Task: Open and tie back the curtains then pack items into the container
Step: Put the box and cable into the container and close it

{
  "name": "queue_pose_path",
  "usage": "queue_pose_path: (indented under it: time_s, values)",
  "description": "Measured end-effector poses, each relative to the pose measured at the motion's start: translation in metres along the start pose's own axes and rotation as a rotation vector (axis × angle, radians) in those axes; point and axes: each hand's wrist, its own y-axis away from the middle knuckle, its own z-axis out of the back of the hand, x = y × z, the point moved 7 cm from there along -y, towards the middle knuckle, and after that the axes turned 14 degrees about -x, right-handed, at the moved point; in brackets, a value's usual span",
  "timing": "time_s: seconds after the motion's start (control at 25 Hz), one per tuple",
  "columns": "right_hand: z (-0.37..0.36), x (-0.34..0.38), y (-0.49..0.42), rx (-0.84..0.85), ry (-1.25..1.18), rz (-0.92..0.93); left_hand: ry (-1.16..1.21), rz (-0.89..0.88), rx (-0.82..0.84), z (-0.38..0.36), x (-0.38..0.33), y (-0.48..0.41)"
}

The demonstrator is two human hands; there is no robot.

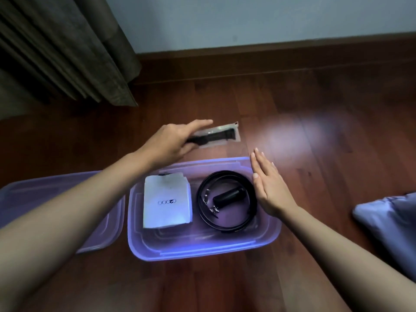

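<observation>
The left hand's (173, 140) fingers pinch 1 clear packet (221, 136) holding a dark strap, just beyond the container's (202, 251) far rim. The right hand's (269, 188) 4 fingers lie straight and together, gripping nothing, over its right rim. Beside them inside lie 1 coiled belt (234, 227), 1 black cylinder (227, 195) and 1 white pouch (166, 199); 1 lid (96, 233) sits left.

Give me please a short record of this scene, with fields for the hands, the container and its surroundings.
left hand: holds clear packet with a black strap, beyond the container
right hand: open, flat, over the container's right rim
container: open, on wooden floor
inside: white pouch, coiled black belt, black cylinder within the coil
lid: on floor, left of container
curtain: far left
</observation>
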Motion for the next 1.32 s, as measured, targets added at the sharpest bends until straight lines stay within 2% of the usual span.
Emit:
queue_pose_path:
  time_s: [0.08, 0.2, 0.36, 0.52, 0.6, 0.8, 0.96, 1.16, 1.32]
  values:
    - [0.002, -0.001, -0.002, -0.010, 0.004, -0.001, 0.165, -0.078, 0.015, 0.018, -0.032, 0.028]
    - [0.001, 0.000, -0.001, -0.005, 0.006, -0.004, 0.274, -0.159, 0.168, 0.011, -0.064, 0.093]
    - [0.001, 0.000, 0.000, -0.010, 0.014, -0.007, -0.031, -0.278, 0.260, -0.027, -0.081, 0.160]
    - [0.001, -0.001, 0.000, -0.014, 0.016, -0.011, -0.270, -0.397, 0.161, -0.041, -0.088, 0.165]
    - [-0.001, -0.001, 0.000, -0.010, 0.019, -0.011, -0.317, -0.441, 0.156, -0.041, -0.088, 0.163]
    - [0.000, -0.001, 0.000, -0.017, 0.016, -0.008, -0.295, -0.524, 0.328, -0.045, -0.082, 0.173]
    - [-0.001, -0.001, 0.001, -0.010, 0.037, 0.003, -0.302, -0.580, 0.304, -0.047, -0.086, 0.169]
    - [0.002, 0.002, 0.003, 0.003, 0.135, 0.027, -0.293, -0.532, 0.215, -0.030, -0.085, 0.163]
    - [0.019, 0.027, -0.010, -0.054, 0.162, 0.071, -0.267, -0.272, 0.071, 0.020, -0.054, 0.151]
